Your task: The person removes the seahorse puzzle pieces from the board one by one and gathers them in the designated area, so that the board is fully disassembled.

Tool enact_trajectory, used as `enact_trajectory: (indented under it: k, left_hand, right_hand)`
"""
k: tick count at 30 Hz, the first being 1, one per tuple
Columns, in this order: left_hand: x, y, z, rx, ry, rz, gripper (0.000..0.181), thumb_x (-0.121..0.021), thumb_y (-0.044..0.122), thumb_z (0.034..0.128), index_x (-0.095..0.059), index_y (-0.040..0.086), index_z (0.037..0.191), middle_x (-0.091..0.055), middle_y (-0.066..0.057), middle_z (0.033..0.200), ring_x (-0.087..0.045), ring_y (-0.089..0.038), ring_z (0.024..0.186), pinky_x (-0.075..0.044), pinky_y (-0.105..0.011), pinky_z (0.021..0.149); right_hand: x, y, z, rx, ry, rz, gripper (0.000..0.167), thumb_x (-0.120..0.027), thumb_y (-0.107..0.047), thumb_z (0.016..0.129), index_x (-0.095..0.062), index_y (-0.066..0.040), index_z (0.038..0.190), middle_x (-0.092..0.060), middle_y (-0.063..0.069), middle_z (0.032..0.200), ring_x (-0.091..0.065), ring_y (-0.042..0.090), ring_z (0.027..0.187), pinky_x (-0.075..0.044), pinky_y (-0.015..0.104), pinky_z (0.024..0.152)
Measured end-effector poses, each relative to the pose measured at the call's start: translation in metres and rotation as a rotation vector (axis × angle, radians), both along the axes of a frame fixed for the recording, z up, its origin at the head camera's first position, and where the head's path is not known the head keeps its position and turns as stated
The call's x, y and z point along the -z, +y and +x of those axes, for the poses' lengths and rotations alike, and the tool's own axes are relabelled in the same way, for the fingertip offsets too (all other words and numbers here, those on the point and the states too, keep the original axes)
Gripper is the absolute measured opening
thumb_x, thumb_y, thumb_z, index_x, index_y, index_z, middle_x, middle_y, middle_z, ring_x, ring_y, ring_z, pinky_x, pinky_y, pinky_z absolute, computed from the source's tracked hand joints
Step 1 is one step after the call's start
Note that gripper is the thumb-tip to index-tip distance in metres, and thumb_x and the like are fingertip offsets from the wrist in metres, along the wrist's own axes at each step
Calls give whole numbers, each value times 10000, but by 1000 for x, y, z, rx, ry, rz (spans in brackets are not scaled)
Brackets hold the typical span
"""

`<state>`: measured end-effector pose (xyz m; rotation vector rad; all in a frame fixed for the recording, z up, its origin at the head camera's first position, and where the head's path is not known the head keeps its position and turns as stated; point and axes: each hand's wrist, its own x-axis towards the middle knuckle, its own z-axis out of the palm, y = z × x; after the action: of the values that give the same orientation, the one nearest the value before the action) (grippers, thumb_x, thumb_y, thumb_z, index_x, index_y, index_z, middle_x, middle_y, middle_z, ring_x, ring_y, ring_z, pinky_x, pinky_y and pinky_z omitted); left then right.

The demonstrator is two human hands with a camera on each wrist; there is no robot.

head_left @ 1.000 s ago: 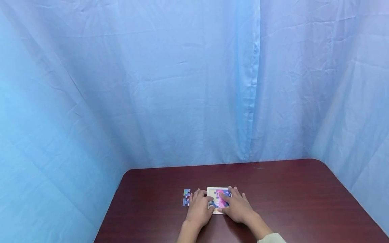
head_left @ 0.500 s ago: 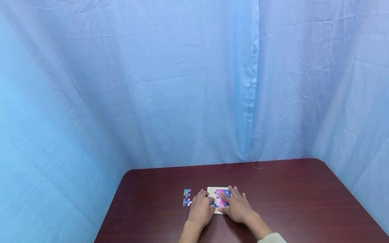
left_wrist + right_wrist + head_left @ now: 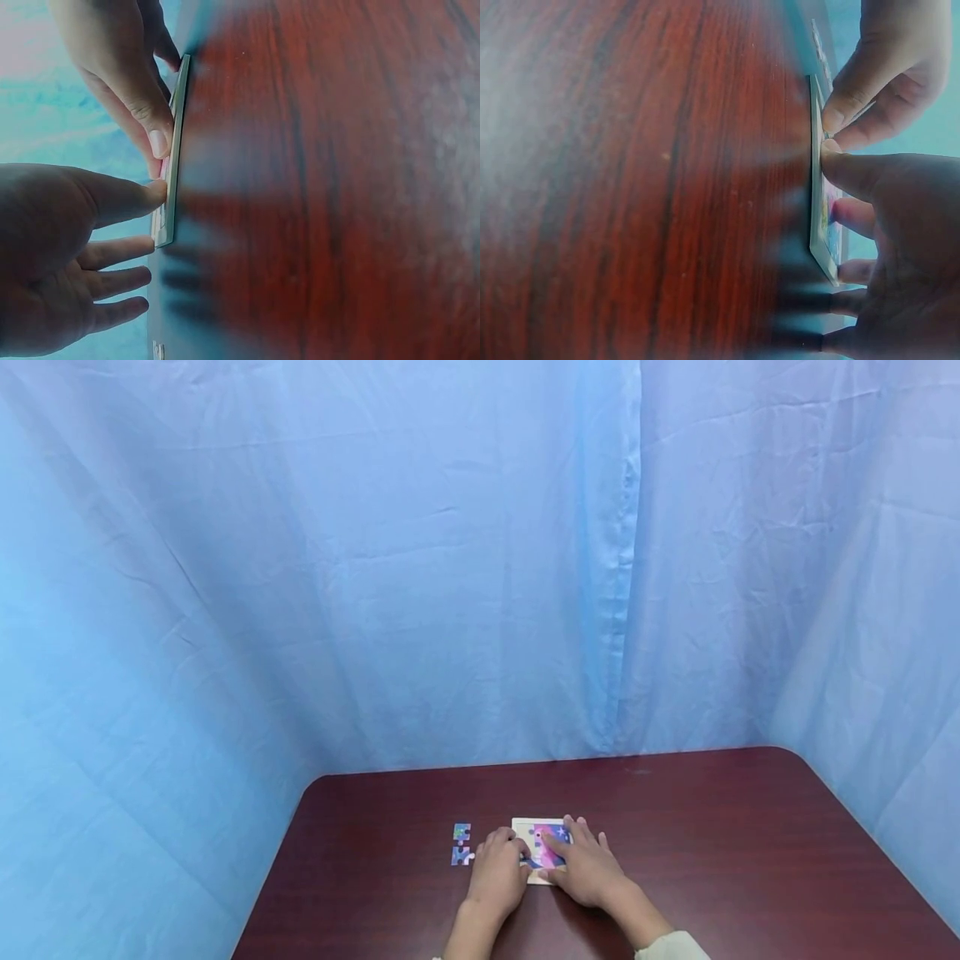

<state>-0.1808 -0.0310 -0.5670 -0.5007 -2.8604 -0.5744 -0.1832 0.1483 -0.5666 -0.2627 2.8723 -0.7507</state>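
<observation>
A square jigsaw puzzle [image 3: 551, 853] in a pale frame [image 3: 540, 820] lies on the table, with pink and blue pieces filling its right part. My left hand [image 3: 497, 870] is over the frame's left side. Between its thumb and finger it pinches a puzzle piece [image 3: 867, 110], whose thin edge shows in the right wrist view; its other fingers extend loosely in the left wrist view. My right hand [image 3: 588, 866] rests on the puzzle's right side with fingers spread, thumb at the near edge and a fingertip on the pink picture. The left fingers partly cover the frame's lower left.
Loose blue puzzle pieces [image 3: 461, 857] lie on the dark red wooden table [image 3: 375, 868], left of my left hand. Light blue curtains [image 3: 450, 568] hang behind the table and at both sides.
My left hand has shifted slightly right over the frame, uncovering more of the loose pieces. The right hand stays in place on the puzzle.
</observation>
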Motion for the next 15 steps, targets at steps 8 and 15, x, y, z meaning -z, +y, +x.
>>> enact_trajectory:
  k: [8, 15]
  left_hand:
    - [-2, 0, -1, 0, -3, -31, 240, -862, 162, 825, -833, 110, 1058, -731, -136, 1217, -702, -306, 1110, -549, -465, 978]
    - [-1, -1, -1, -2, 5, -38, 205, -869, 176, 821, -826, 110, 1009, -728, -122, 1199, -706, -299, 1066, -557, -454, 932]
  right_hand:
    - [0, -1, 0, -9, 4, 12, 596, -729, -393, 974, -607, -128, 1494, -328, 317, 1675, -247, 544, 1582, -189, 771, 1223]
    - [1, -1, -1, -8, -4, 23, 549, -714, -331, 991, -606, -152, 1498, -322, 309, 1680, -246, 532, 1588, -181, 765, 1230]
